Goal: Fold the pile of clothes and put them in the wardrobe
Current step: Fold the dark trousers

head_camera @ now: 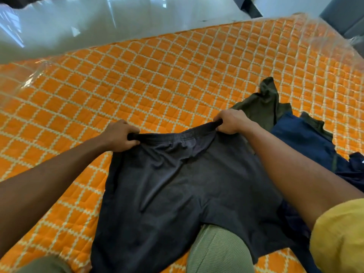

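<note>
A pair of dark grey shorts (177,190) is spread in front of me over an orange quilted mattress (137,79). My left hand (120,135) grips the left end of the waistband. My right hand (230,121) grips its right end, and the band is stretched between the two. The legs of the shorts hang toward me over my knee. To the right lies the pile: a dark olive garment (262,107) and a navy blue garment (307,140), both crumpled.
My knee in olive green trousers (216,251) sticks out under the shorts. A yellow sleeve (340,239) covers my right upper arm. Glossy pale floor (98,22) lies beyond the mattress, with dark furniture (346,14) at the top right.
</note>
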